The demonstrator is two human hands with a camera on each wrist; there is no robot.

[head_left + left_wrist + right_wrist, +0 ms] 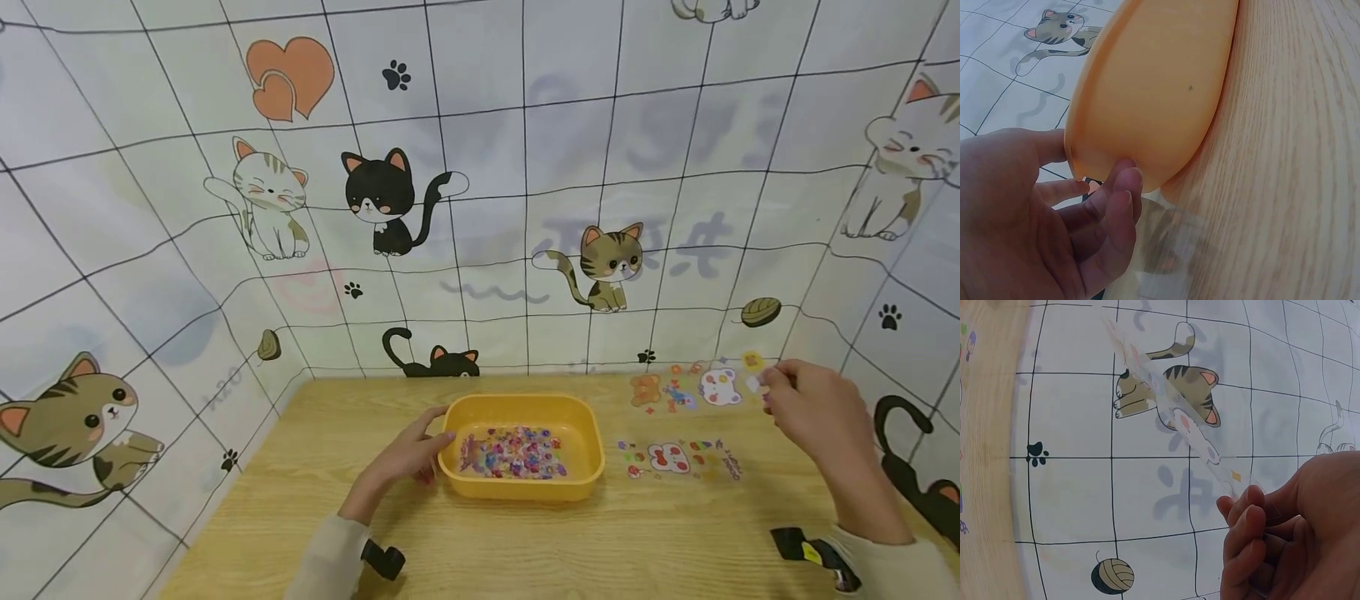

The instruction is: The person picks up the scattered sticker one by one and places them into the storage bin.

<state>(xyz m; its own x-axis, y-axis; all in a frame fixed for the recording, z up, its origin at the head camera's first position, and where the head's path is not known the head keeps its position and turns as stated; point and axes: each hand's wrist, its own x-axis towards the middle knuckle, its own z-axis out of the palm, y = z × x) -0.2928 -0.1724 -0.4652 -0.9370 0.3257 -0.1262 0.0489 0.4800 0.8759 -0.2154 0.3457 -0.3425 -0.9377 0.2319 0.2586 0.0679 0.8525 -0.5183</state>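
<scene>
A yellow plastic tray [517, 490] stands on the table, with many small shiny pink, purple and blue gem-like pieces [517, 452] on its floor. My left hand [405, 450] grips the tray's left end, thumb over the rim and other fingers curled by the outer wall [1147, 106]. At the right, my right hand [813, 408] pinches the right edge of a clear sticker sheet [720, 387] printed with a white bear, a brown bear and small shapes. In the right wrist view this sheet [1194, 434] is raised and seen nearly edge-on. Another clear sticker sheet [667, 457] lies beside the tray.
The wooden table [480, 550] meets a white gridded backdrop [495, 192] with cartoon cats at its back and sides. Dark wrist straps [382, 559] sit at both sleeves.
</scene>
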